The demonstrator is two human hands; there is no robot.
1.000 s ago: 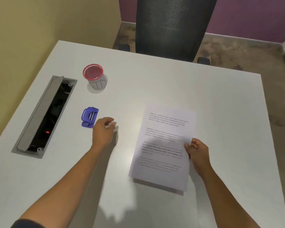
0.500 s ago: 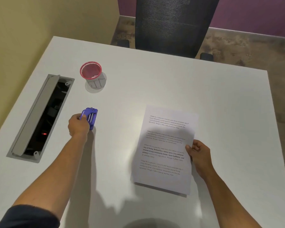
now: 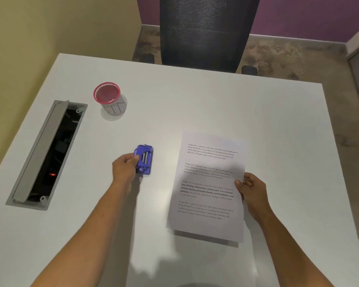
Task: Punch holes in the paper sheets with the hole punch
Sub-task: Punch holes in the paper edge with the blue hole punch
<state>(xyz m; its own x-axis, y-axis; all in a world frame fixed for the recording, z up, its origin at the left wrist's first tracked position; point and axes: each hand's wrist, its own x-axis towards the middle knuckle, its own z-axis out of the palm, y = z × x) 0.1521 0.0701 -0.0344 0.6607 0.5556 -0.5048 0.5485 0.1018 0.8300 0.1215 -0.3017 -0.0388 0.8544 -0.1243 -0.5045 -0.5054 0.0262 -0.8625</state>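
While the right hand point(image 3: 252, 193) fingers pinch the paper sheets' point(image 3: 207, 187) right edge, lifting it off the desk point(image 3: 216, 100), left hand point(image 3: 124, 168) fingers clamp the hole punch point(image 3: 143, 159), well left of the sheets, probably for feeding.

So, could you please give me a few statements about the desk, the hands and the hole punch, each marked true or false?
1. The left hand grips the blue hole punch. True.
2. The paper sheets are already inside the punch. False: they are apart from it, held at their right edge by the right hand.
3. The red-rimmed cup lies tipped over. False: it stands upright.
4. The cable tray in the table is open. True.
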